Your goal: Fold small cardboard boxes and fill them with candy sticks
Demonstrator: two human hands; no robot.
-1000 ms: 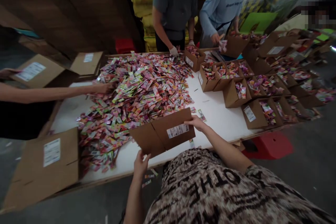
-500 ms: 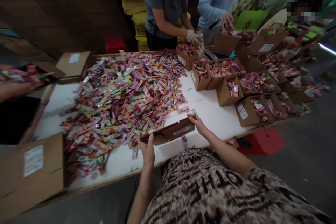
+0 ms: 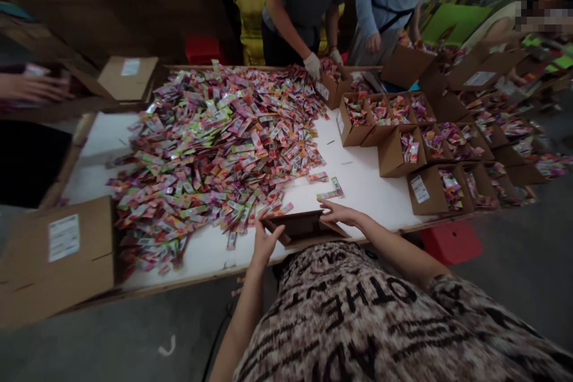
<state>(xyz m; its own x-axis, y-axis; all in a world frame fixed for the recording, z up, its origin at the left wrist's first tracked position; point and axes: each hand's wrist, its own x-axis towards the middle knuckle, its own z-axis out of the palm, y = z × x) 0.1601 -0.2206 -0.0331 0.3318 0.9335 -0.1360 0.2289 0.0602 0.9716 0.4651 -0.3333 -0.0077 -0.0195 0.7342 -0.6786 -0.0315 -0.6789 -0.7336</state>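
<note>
A small cardboard box stands near the front edge of the white table, its dark inside facing up. My left hand grips its left end, the thumb along the near side and the fingers at the far corner. At the right end, my right hand holds the box, with fingertips over the rim. Just beyond the box lie a few loose small printed packets. A large heap of the same colourful packets spreads to the left and behind.
Several cardboard boxes filled with packets stand in rows at right. A bigger labelled carton sits at front left, another carton at back left. Co-workers' hands, one gloved hand among them, work across the table. A red stool stands below.
Both hands have brought the box nearer my body and tipped it so its inside shows. Across the table, the gloved hands have moved down to a filled box and the heap.
</note>
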